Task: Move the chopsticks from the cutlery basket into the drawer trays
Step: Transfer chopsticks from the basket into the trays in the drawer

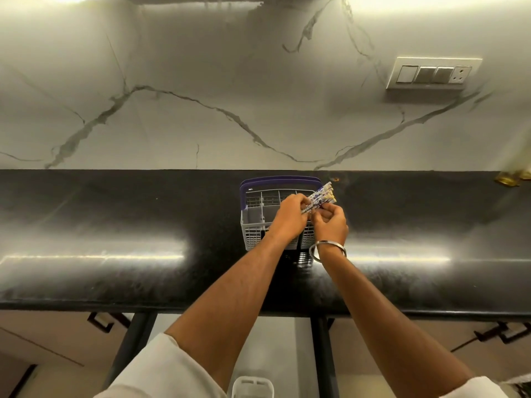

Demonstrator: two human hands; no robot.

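A grey cutlery basket (253, 222) with a purple handle stands on the black countertop (115, 225). Over it, my left hand (290, 215) grips a bundle of several patterned white-and-blue chopsticks (320, 196), their ends pointing up and to the right. My right hand (330, 221), with a metal bangle on its wrist, pinches the same bundle from below, close beside the left hand. My hands hide the lower part of the chopsticks and the basket's right side. Below the counter edge a white tray corner (253, 386) shows between my forearms.
The marble backsplash carries a switch plate (432, 73) at the upper right. A brass object (513, 178) sits at the counter's far right. Cabinet fronts with dark handles (99, 321) lie under the counter on both sides.
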